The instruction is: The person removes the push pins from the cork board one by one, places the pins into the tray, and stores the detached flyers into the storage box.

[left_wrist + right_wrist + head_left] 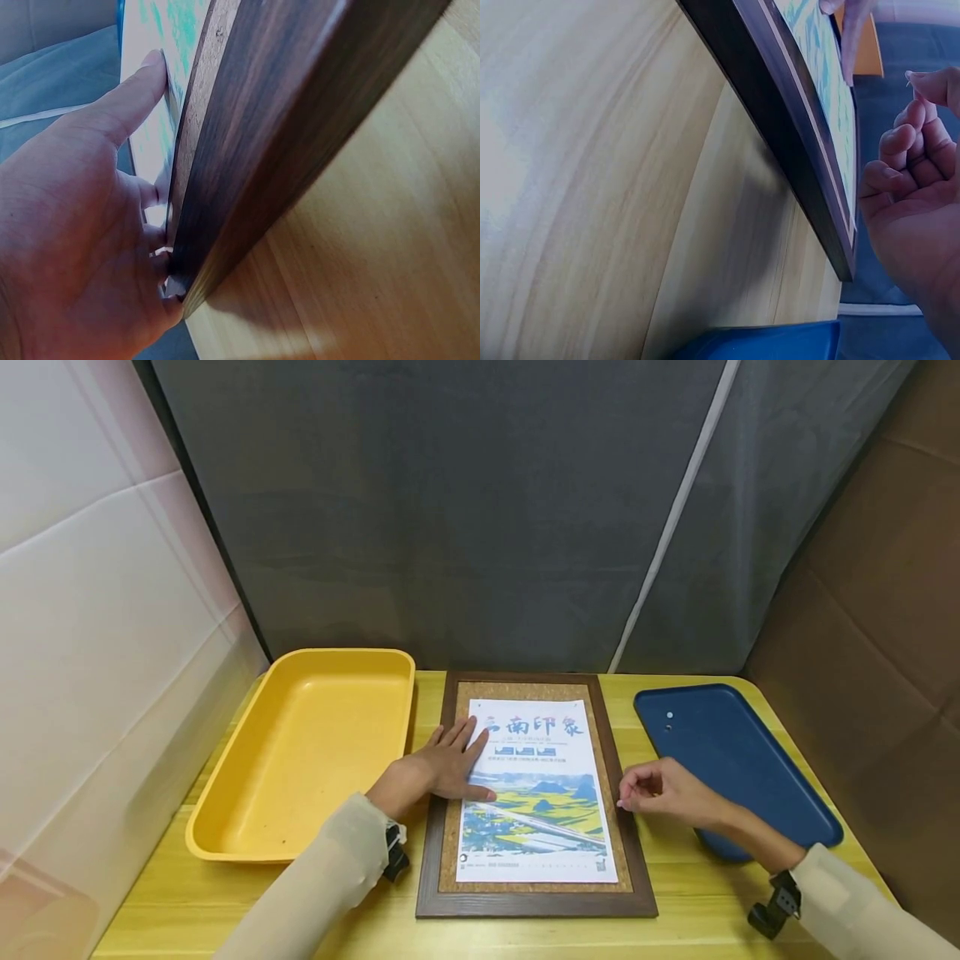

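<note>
The left hand (450, 768) lies flat and spread, palm down, across the left edge of the poster (536, 818), its fingers angled toward the title and its thumb on the printed landscape; the right hand (663, 789) hangs by the right side of the framed board (536, 906), its thumb and forefinger pinched together on a tiny thing (909, 81), too small to name, its other fingers curled in; both forearms slant inward from the lower corners, the right one passing over the near end of the blue tray (738, 752).

Counted, there are two hands, one poster, one board and two trays; the poster lies upon the board's cork, between the yellow tray (315, 752) on the left and the blue one on the right, all on one wooden table (705, 902); two small dots (670, 715) show on the blue tray.
</note>
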